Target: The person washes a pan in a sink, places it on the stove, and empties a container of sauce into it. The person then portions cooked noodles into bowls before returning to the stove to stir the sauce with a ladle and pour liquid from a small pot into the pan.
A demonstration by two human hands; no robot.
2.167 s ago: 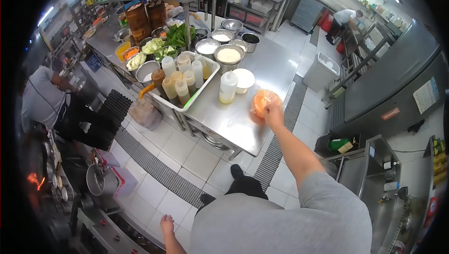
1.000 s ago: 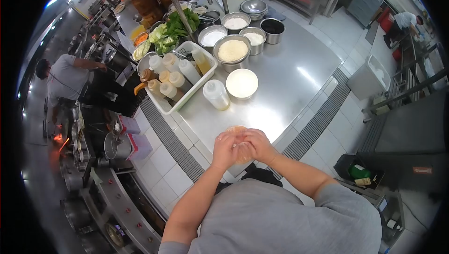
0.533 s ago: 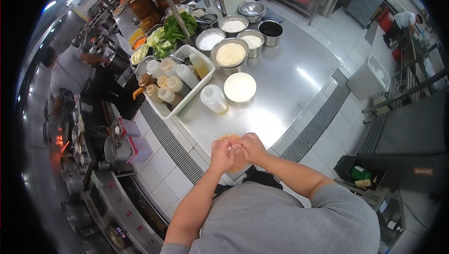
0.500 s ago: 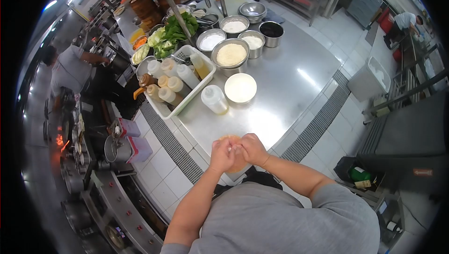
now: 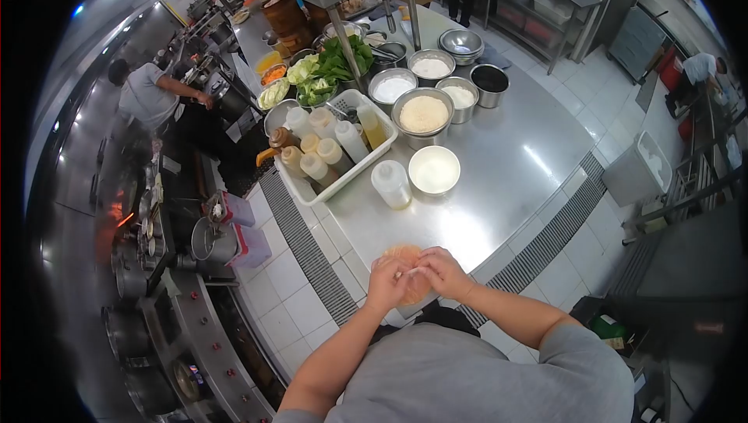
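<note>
Both hands are at the near edge of the steel table [image 5: 506,181], over what looks like a clear plastic bag [image 5: 418,289] with orange contents. My left hand [image 5: 386,283] is closed, pinching the gathered top of the bag from the left. On the right, my right hand [image 5: 442,273] pinches the same whitish gathered part, its fingers close to the left ones. Whether the bag is knotted is too small to tell. Beyond the hands stand a squeeze bottle [image 5: 391,186] with a little yellowish liquid and a white bowl [image 5: 435,170] of pale cream-coloured contents.
A white basket [image 5: 331,189] of several squeeze bottles stands at the left. Behind are metal bowls of powder, a large bowl of crumbs [image 5: 423,114], a dark-filled pot [image 5: 489,85] and green leaves [image 5: 343,58]. One person [image 5: 152,96] works by the stoves; another [image 5: 697,76] is far right.
The head view has shifted, so the table and hands appear farther right and lower. My fingers have drawn slightly apart, showing more of the whitish gathered plastic between them.
</note>
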